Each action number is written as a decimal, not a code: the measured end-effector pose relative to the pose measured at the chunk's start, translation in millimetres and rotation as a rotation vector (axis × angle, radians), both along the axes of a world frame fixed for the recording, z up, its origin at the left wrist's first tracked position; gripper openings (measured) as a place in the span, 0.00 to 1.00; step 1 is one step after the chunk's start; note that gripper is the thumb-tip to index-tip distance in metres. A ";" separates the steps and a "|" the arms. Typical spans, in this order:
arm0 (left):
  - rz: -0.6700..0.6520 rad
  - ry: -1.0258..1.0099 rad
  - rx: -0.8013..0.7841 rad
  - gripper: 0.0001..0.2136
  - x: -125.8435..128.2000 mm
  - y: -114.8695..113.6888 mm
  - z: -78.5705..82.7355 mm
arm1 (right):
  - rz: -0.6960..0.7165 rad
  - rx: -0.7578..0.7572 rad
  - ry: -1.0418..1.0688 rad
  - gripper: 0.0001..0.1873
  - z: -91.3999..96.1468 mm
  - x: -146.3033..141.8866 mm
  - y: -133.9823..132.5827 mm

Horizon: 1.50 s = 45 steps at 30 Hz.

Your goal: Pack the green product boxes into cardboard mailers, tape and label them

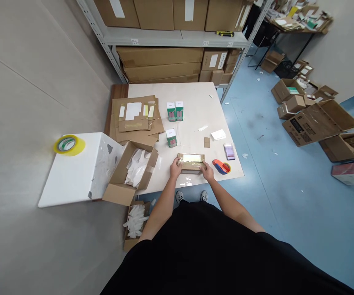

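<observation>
At the near edge of the table [195, 102], the left hand [175, 168] has its grip closed on one end of a small taped box [190, 163]; the right hand [208, 171] clasps the other end. A tape dispenser [222, 166] lies just beside.

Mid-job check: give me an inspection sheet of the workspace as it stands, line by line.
Surface: white table, its far edge against the shelving.
Job's things: small cardboard box at the near edge, shiny tape across its top.
Clutter: tape dispenser right of the box; green boxes mid-table; flattened cardboard at far left; open carton of white packing at the left edge; yellow tape roll on a white stand.
Grippers: left hand and right hand grip the box's two ends.
Cables: nothing seen.
Surroundings: shelving stacked with cartons behind; opened floor cartons on the blue floor, right.
</observation>
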State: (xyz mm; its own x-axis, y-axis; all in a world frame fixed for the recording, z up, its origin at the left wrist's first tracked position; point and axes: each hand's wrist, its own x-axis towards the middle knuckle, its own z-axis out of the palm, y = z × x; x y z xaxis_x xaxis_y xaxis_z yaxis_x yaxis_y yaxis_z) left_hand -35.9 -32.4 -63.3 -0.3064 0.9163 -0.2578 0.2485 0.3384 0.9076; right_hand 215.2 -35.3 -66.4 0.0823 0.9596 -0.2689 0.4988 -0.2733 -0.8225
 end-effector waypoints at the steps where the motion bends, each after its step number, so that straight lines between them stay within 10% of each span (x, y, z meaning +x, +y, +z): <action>1: 0.009 -0.021 0.013 0.19 -1.4 -1.5 -0.2 | 0.003 0.021 0.013 0.32 1.3 -1.8 2.1; 14: 0.026 -0.118 0.095 0.19 28.9 17.6 19.3 | -0.001 0.180 0.061 0.32 27.6 20.9 29.2; 26: 0.031 0.145 -0.033 0.27 30.6 16.1 34.5 | 0.075 0.120 0.094 0.34 17.2 17.7 30.4; 37: 0.075 0.167 -0.181 0.27 -2.1 -0.9 16.3 | 0.189 -0.049 0.058 0.33 -2.7 -12.6 36.0; 45: 0.011 0.313 -0.258 0.29 10.7 -3.9 20.5 | 0.279 0.080 0.023 0.35 -10.7 -0.9 36.8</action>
State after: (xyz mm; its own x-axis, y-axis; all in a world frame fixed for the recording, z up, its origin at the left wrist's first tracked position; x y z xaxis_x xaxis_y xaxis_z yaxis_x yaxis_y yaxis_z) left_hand -25.2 -36.2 -42.8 -0.4163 0.8298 -0.3717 0.4944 0.5497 0.6733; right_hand 214.3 1.5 -77.1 -0.1926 0.9627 -0.1901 0.5265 -0.0620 -0.8479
